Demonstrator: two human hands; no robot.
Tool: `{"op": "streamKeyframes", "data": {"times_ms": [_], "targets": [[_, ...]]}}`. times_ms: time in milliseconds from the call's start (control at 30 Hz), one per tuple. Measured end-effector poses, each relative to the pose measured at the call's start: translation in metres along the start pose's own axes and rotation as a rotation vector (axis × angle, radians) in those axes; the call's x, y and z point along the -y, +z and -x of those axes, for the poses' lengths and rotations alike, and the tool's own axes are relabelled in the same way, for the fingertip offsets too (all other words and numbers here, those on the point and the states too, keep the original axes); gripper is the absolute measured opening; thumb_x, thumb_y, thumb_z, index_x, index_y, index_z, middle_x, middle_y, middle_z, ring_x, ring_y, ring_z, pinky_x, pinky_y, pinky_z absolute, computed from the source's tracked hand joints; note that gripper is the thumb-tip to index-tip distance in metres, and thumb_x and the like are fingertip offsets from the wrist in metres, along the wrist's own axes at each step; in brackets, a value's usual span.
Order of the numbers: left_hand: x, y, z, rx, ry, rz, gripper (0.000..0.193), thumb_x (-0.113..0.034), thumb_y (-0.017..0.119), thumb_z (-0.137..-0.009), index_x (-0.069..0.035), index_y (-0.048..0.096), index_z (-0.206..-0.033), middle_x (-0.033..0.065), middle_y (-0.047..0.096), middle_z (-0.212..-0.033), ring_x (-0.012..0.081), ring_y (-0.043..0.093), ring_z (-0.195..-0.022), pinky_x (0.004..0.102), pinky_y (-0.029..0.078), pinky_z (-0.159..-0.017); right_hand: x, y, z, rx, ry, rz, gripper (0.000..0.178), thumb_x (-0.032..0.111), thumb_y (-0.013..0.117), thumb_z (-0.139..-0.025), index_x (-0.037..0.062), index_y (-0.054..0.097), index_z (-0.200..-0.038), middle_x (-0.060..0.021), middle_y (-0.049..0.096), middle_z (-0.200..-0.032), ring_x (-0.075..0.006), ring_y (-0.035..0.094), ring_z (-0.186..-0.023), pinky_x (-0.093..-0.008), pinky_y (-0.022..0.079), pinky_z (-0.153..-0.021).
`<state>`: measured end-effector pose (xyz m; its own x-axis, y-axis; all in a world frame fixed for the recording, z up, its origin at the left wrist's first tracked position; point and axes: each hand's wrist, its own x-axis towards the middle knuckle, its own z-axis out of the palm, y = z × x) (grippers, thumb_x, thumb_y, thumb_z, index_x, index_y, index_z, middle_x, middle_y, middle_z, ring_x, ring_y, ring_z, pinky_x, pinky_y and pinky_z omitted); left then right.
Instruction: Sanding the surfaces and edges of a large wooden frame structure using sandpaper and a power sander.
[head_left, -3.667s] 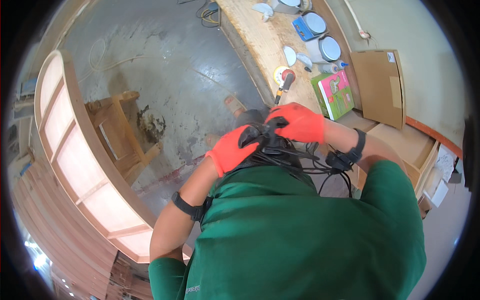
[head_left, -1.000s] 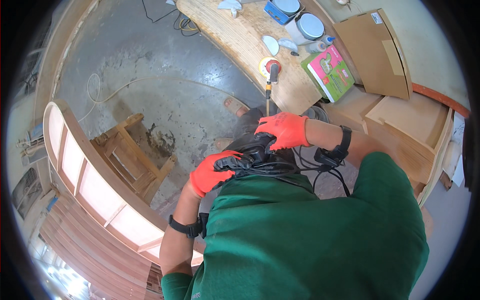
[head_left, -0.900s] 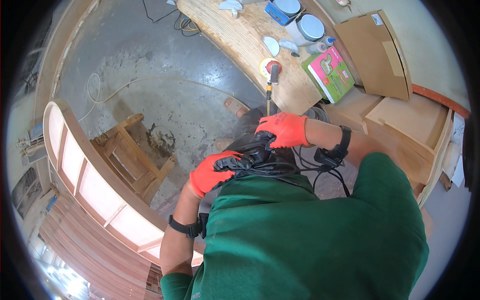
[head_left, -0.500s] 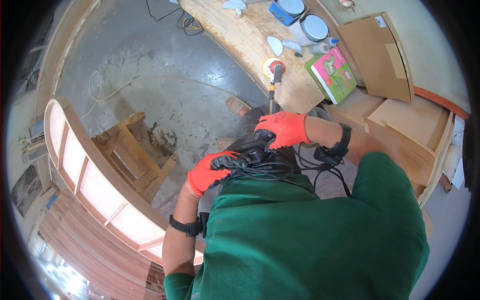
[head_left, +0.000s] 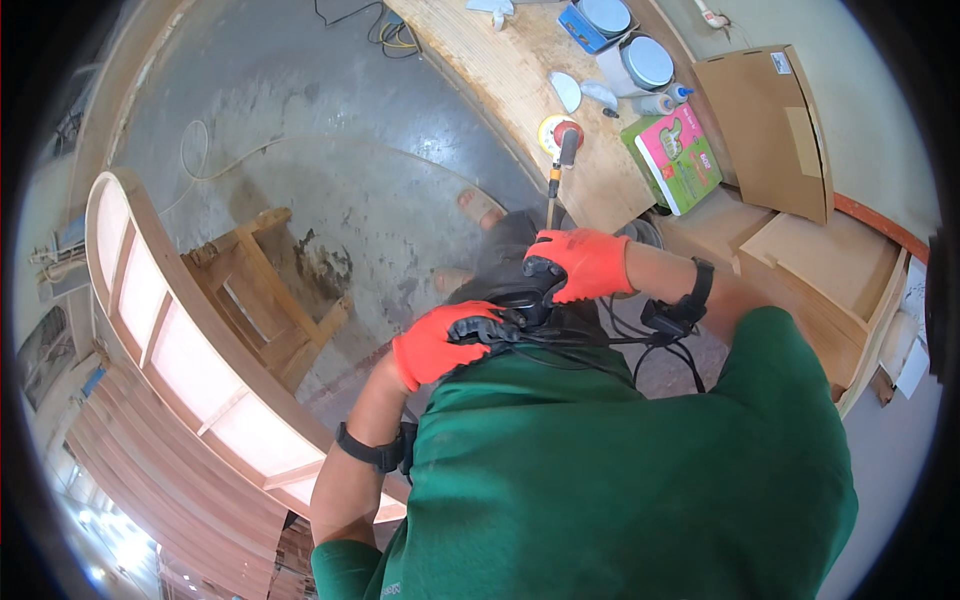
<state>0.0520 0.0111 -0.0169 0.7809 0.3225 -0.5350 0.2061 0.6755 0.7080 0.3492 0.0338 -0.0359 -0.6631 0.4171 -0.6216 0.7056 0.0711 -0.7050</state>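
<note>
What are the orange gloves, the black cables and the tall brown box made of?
The orange gloves look like knitted cloth, matt and snug, with dark, perhaps rubbery, patches on the palm side.

The black cables are probably covered in smooth plastic or rubber, because they bend in loose loops; I can't tell which.

The tall brown box looks like plain, dull cardboard: flat, thin-sided, with a paler strip.

1. A green short-sleeved fabric shirt (head_left: 620, 460) is worn.
2. Orange-red knit gloves (head_left: 590, 264) with black-coated fingers are worn beyond the shirt's hem.
3. Black buckled straps (head_left: 368, 449) with boxy black modules (head_left: 668, 318) are fastened below the shirt's sleeves.
4. Thin black cables (head_left: 690, 356) are looped beside the shirt's hem.
5. Dark trousers (head_left: 503, 250) are worn below the shirt.
</note>
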Motion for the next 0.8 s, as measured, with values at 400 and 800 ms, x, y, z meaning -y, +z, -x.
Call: {"op": "streamKeyframes", "data": {"times_ms": [400,800], "targets": [[-0.005,0.014,-0.013,0.005,0.280,-0.398,0.040,-0.017,0.074,-0.078,-0.001,0.065,-0.114,0.0195,0.061,-0.127,0.0401,0.053,-0.121,0.0469,0.040,-0.105,0.011,0.000,0.005,-0.181,0.061,0.076,0.039,0.025,0.067,-0.081,0.0065,0.061,-0.115,-0.0126,0.064,-0.111,-0.0348,0.061,-0.104,-0.0453,0.048,-0.092],[-0.026,0.042,-0.010,0.055,0.407,-0.769,0.037,-0.013,0.070,-0.077,-0.009,0.065,-0.113,0.0107,0.063,-0.125,0.0371,0.054,-0.121,0.0479,0.044,-0.104,0.024,0.005,0.027,-0.453,0.005,0.017,0.026,0.019,0.069,-0.077,0.0083,0.064,-0.099,-0.0087,0.065,-0.097,-0.0333,0.064,-0.089,-0.0448,0.049,-0.075]]}}
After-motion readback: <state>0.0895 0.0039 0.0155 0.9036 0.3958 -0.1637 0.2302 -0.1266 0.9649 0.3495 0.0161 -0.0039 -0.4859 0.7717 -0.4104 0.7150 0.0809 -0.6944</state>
